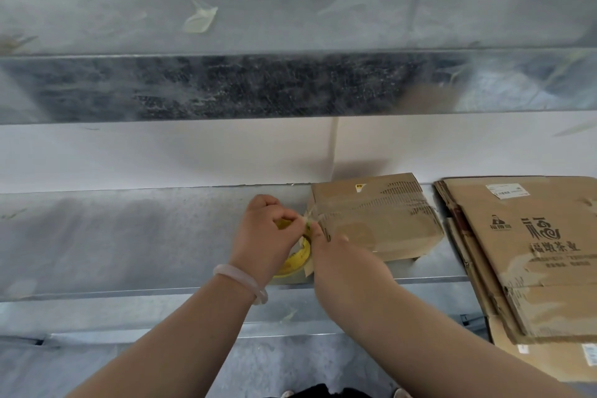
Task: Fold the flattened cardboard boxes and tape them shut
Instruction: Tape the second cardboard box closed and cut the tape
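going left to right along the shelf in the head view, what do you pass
bracelet → left hand → right hand → folded box → stack of flattened boxes; the yellow tape roll lies partly under both hands, so it is left out

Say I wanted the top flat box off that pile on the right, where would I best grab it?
Take the top flat box by its near edge, probably, from the front. It lies flush on the pile, leaving no gap for fingers along its sides, but that end seems to jut past the table rim, so fingers could slip beneath with a thumb on top.
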Demonstrator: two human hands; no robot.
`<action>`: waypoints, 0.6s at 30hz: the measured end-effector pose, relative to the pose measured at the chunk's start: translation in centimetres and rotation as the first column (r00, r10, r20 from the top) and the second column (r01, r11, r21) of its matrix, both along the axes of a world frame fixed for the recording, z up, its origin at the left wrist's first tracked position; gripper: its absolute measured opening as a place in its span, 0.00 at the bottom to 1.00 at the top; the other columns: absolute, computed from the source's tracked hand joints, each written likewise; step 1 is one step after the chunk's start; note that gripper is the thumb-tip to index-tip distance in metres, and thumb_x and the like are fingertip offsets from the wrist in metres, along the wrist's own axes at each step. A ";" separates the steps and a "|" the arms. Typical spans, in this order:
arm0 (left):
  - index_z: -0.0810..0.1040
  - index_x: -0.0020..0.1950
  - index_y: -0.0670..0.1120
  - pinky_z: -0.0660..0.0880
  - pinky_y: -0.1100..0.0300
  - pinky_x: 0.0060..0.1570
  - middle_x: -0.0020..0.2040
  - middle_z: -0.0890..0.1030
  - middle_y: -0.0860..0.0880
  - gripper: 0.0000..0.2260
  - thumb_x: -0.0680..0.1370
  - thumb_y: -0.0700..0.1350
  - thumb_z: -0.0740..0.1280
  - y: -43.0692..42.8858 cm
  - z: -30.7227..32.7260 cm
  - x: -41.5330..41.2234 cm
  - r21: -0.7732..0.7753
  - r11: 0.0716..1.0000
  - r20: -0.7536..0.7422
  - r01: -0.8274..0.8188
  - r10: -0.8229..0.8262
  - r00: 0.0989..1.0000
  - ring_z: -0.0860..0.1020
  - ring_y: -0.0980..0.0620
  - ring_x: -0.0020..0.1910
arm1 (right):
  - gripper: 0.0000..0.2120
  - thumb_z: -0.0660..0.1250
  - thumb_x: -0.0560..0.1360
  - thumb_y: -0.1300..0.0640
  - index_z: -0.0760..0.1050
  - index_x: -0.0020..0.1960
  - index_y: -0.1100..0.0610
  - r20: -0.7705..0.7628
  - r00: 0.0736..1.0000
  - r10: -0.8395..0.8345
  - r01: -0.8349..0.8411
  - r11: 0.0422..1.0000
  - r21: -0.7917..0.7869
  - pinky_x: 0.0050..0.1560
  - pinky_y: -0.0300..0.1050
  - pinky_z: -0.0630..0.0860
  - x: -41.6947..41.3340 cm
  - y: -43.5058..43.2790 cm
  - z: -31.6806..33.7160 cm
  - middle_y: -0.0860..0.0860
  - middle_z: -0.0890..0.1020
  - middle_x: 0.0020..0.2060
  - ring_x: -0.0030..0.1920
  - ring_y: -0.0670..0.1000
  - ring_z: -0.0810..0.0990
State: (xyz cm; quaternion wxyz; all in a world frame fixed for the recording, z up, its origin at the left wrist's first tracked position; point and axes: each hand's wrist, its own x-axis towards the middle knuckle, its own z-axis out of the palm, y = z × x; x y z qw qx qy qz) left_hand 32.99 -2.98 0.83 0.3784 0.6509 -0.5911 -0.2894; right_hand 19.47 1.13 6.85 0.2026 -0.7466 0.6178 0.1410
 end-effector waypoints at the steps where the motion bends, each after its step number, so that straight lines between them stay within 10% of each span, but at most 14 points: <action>1: 0.78 0.33 0.59 0.65 0.80 0.39 0.47 0.71 0.59 0.08 0.71 0.50 0.73 -0.2 0.2 0.3 -0.027 1.000 0.029 -0.008 0.009 1.000 0.72 0.69 0.46 | 0.37 0.55 0.79 0.63 0.38 0.80 0.52 0.026 1.000 0.000 0.001 1.000 -0.018 0.42 0.49 0.71 -0.2 0.0 0.0 0.58 0.69 0.64 0.58 0.60 0.78; 9: 0.83 0.40 0.54 0.67 0.53 0.48 0.50 0.77 0.53 0.01 0.72 0.49 0.73 -0.9 -2.3 3.3 -0.206 0.978 0.540 -0.020 0.131 0.831 0.77 0.49 0.45 | 0.22 0.54 0.81 0.54 0.52 0.72 0.43 0.417 0.909 0.025 0.117 0.943 -0.313 0.32 0.40 0.76 -4.0 2.5 -1.1 0.47 0.78 0.50 0.38 0.48 0.80; 13: 0.84 0.39 0.51 0.68 0.51 0.50 0.46 0.81 0.52 0.04 0.73 0.48 0.71 0.1 -4.2 2.5 -0.249 0.966 0.585 0.073 0.090 0.806 0.78 0.45 0.42 | 0.12 0.55 0.80 0.51 0.62 0.63 0.43 0.642 0.766 -0.029 0.370 0.837 -0.403 0.21 0.33 0.69 -8.2 2.8 -1.2 0.42 0.75 0.35 0.30 0.42 0.78; 18: 0.84 0.41 0.49 0.70 0.47 0.59 0.46 0.82 0.51 0.13 0.74 0.53 0.62 2.0 -5.8 2.1 -0.211 0.973 0.528 0.090 0.036 0.849 0.79 0.46 0.46 | 0.13 0.55 0.80 0.53 0.62 0.64 0.44 0.690 0.699 -0.186 0.617 0.644 -0.452 0.28 0.41 0.69 -16.1 0.1 -3.7 0.41 0.75 0.44 0.36 0.43 0.76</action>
